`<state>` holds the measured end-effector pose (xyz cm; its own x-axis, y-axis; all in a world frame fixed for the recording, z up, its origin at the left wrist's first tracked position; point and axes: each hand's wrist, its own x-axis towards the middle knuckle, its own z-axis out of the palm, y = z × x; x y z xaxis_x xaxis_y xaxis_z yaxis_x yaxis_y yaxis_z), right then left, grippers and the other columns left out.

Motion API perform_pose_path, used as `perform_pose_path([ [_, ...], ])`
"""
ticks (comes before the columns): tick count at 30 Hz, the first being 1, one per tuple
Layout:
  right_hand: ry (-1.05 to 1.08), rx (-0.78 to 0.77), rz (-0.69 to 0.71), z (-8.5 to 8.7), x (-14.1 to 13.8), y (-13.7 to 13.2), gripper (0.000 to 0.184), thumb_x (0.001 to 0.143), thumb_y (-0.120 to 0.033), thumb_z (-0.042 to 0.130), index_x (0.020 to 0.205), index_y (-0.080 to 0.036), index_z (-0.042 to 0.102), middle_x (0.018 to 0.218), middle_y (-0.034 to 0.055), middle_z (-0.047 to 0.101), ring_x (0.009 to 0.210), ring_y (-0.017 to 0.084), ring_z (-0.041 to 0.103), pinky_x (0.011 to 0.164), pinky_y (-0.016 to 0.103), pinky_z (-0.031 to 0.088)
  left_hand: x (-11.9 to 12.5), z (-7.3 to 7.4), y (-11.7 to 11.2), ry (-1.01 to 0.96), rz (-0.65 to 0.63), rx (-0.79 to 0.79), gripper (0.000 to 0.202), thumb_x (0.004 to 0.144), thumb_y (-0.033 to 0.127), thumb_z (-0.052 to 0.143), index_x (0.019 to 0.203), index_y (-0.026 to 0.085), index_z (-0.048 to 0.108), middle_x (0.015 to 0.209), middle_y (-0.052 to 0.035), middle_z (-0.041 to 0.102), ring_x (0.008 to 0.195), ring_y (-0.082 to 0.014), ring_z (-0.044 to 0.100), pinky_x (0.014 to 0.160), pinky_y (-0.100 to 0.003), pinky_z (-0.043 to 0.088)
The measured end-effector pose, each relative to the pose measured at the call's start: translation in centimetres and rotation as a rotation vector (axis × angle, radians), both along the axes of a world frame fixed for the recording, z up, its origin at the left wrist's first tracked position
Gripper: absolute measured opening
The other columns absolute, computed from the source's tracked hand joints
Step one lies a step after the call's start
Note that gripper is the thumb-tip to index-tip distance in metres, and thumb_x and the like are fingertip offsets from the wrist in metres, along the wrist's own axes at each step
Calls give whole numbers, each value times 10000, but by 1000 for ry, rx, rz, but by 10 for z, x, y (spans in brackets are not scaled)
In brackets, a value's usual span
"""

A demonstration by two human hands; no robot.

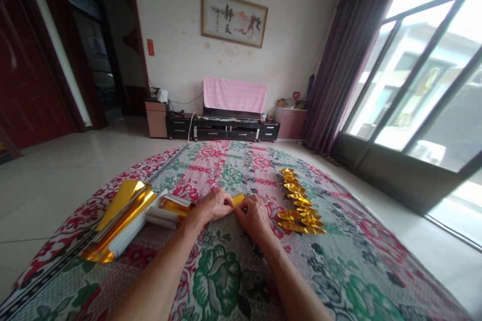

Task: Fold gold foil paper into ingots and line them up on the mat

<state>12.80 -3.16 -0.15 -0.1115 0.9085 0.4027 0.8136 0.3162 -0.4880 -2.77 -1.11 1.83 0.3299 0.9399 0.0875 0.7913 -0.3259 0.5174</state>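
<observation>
Both of my hands meet over a small piece of gold foil paper on the floral cloth. My left hand pinches the paper's left side with its fingers closed. My right hand pinches its right side, fingers curled onto it. Most of the paper is hidden under my fingers. A row of several folded gold foil pieces lies just right of my right hand. A stack of flat gold foil sheets lies to the left of my left hand, with smaller gold sheets and white rolls beside it.
The cloth covers a surface that ends at a tiled floor. A low dark TV cabinet with a pink towel stands at the far wall. Large windows and a dark curtain are on the right, a dark wooden doorway on the left.
</observation>
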Motion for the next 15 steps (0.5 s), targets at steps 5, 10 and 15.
perform_pose_path([
  [5,18,23,65,1,6,-1,41,725,-214,570,718,-190,602,818,23,580,785,148,526,693,230,368,2,3,-2,14,22,-4,213,635,229,548,767,187,710,727,-14,686,704,-140,601,589,-186,410],
  [10,28,13,75,1,8,-1,80,717,-194,557,782,-189,604,843,38,584,799,162,524,719,247,374,3,4,-3,32,30,16,210,633,229,544,758,192,708,741,-19,685,719,-147,604,593,-195,410],
  [15,30,-8,89,-1,8,2,108,708,-179,548,798,-202,605,852,34,589,801,164,522,726,251,373,2,2,-2,36,50,2,226,634,246,543,777,197,711,758,-17,687,739,-148,603,602,-194,416],
])
